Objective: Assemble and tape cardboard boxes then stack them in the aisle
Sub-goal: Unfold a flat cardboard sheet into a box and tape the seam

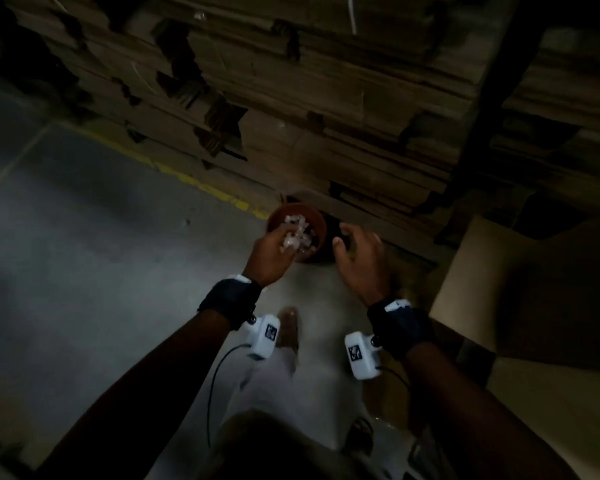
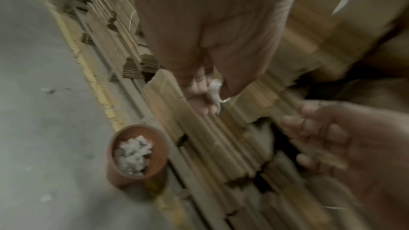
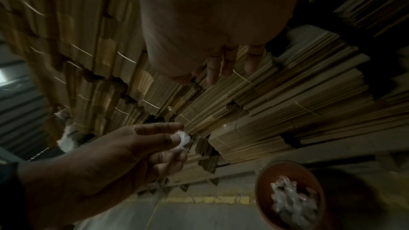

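Both forearms reached forward and down, each wrist wrapped in a dark band. The left hand [image 1: 270,250] had thumb and fingertips [image 3: 175,140] pinched together around something small. The right hand [image 1: 359,259] hung beside it, fingers [image 2: 309,125] spread and loosely bent, gripping nothing.

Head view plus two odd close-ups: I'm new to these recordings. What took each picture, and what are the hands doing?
No machine here: a person wears one camera on the head and one on each wrist. The head view looks down at both hands; the close-ups look along each palm. The left hand pinches a crumpled clear scrap above a brown tub of similar scraps standing on the floor. The right hand is open and holds nothing. Behind stand stacks of flat cardboard.
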`<control>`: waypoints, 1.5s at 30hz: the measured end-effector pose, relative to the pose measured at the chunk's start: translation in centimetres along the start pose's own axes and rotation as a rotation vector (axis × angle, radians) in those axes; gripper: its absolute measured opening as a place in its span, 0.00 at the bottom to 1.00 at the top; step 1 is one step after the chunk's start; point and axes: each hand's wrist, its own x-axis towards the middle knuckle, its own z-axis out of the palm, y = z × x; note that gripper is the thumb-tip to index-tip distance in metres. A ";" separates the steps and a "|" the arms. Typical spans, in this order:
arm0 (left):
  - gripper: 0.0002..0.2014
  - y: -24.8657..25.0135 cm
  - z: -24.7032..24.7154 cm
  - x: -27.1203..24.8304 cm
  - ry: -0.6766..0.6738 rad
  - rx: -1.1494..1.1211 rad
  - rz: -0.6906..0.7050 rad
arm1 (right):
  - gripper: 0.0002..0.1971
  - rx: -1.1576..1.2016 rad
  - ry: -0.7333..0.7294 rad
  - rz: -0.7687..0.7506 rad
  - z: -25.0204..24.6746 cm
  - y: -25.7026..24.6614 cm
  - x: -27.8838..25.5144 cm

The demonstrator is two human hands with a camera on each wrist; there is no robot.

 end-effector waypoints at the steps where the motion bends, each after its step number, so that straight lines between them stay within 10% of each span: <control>1: 0.21 -1.3 -0.2 2.3 0.007 0.022 -0.015 | 0.22 -0.002 -0.017 0.024 1.5 0.2 1.8; 9: 0.26 -9.3 -0.1 17.2 -0.093 0.067 -0.032 | 0.21 -0.012 -0.011 0.058 10.5 4.1 12.6; 17: 0.22 -10.9 -0.8 21.5 -0.027 0.033 -0.002 | 0.21 -0.014 0.010 0.075 11.2 4.5 13.9; 30: 0.10 4.1 -2.2 3.3 0.069 -0.226 0.168 | 0.22 0.047 0.155 0.041 -3.5 -1.0 1.4; 45: 0.11 23.0 12.5 -20.9 -0.010 -0.155 0.597 | 0.18 -0.078 0.681 -0.078 -29.6 2.3 -25.4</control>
